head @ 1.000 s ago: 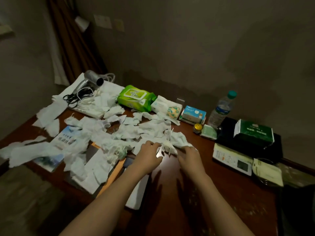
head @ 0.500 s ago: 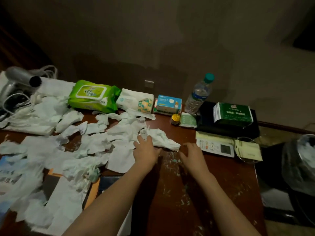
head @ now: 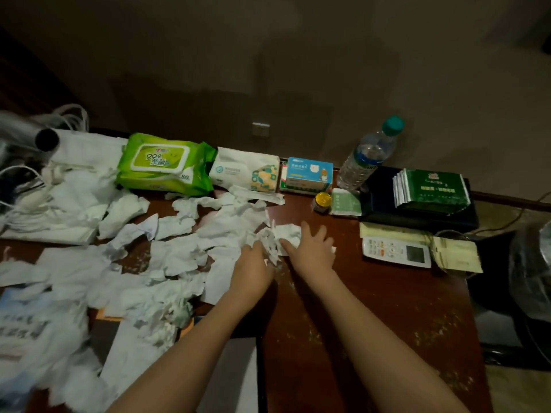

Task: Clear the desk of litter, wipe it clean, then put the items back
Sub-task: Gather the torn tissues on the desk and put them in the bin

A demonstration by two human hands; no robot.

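Note:
Torn and crumpled white tissues [head: 179, 257] litter the left and middle of the brown desk [head: 387, 308]. My left hand [head: 252, 265] grips a crumpled wad of tissue [head: 269, 241] at the right edge of the heap, its fingertips buried in the paper. Just right of it, my right hand [head: 313, 247] lies with spread fingers pressing on the same wad. Small white crumbs speckle the bare wood in front of and to the right of my hands.
Along the back stand a green wipes pack [head: 164, 165], a tissue pack [head: 244, 172], a blue box [head: 310, 174], a small jar [head: 323, 201] and a water bottle [head: 366, 156]. Green packets [head: 432, 189], a remote [head: 396, 251] and a lined bin [head: 533, 278] are on the right, a hair dryer [head: 32, 138] far left.
My view swung right, bringing the bin into sight. Both hands slid forward; my right hand moved from bare wood onto the tissue wad that my left hand gathers.

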